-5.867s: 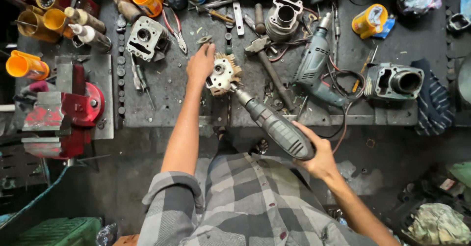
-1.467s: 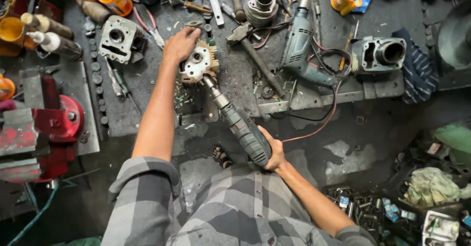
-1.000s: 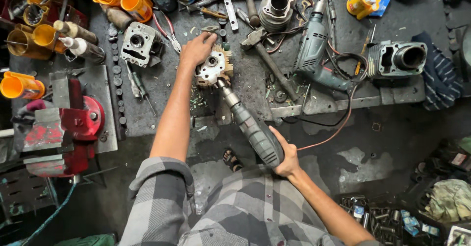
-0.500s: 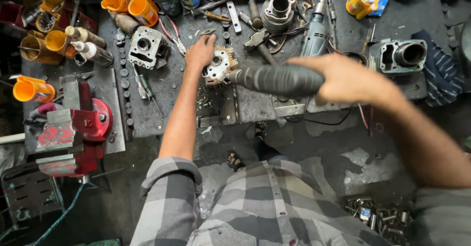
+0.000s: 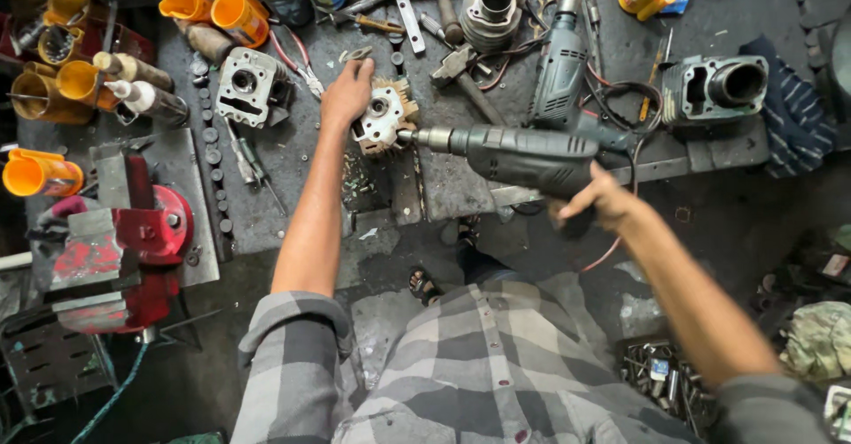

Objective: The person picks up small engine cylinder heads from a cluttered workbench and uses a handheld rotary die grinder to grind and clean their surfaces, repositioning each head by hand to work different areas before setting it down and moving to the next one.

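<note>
— Grey steel everywhere on that bench (image 5: 443, 191), and the finned cylinder head (image 5: 383, 118) sat loose on it, near the front edge, with no clamp on it. Only the left hand (image 5: 347, 92) pinned it down, fingers spread over its far side.

— And the right hand (image 5: 592, 203)?

— Its grip was wrapped round the rear of the grey-green power tool (image 5: 519, 153), which lay almost level, its nose touching the head's near face. The left grip was a flat press rather than a closed hold.

— So what could have gone wrong?

— I judged the head could spin or skid if the bit snagged, since one palm was all that held it. The fingers were close to the tool's nose, so a slip could have caught them.

— The red vise (image 5: 124, 249) stood unused at the left?

— Yes, well apart from the work. The tool's cord (image 5: 612, 249) also hung off the bench edge near the right wrist; a tug there could have pulled the nose off line. A second drill (image 5: 560, 63) and a bare engine cylinder (image 5: 714, 89) lay just behind, crowding any sudden kick.
</note>
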Tool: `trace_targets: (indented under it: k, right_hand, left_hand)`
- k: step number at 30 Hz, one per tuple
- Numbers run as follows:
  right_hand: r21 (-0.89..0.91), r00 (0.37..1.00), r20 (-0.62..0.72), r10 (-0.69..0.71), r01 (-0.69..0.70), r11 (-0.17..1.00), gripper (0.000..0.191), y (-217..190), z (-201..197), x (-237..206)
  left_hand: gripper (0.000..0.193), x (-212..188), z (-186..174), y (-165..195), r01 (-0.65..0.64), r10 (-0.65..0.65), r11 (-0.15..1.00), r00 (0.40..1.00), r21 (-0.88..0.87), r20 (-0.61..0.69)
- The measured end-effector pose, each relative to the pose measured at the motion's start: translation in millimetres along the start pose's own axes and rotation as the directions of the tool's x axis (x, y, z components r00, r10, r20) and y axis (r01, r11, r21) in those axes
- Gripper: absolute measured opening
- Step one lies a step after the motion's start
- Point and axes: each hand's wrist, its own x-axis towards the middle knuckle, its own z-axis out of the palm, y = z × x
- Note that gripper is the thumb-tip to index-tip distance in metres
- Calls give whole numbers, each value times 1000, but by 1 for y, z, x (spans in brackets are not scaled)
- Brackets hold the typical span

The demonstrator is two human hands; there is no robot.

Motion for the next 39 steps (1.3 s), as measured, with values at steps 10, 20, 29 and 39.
trace_targets:
  k: [10,20,29,39]
  right_hand:
    - [19,916,-88,-392,395,918,58,116,83,-57]
    - [-628,750,-279,-599,330,705,98,82,118,-82]
    - [-495,750,-297,-590,408,767,98,97,51,-121]
    - [-590,735,-99,-671,499,635,87,73,115,-112]
  left_hand:
    - [56,-12,-13,16,-8,7,999,1000,49,13]
    - [58,0,-10,11,-90,90,996,996,27,4]
    - [54,5,-2,6,-83,84,996,996,31,-30]
    - [54,-5,-9,16,-1,2,999,1000,51,-28]
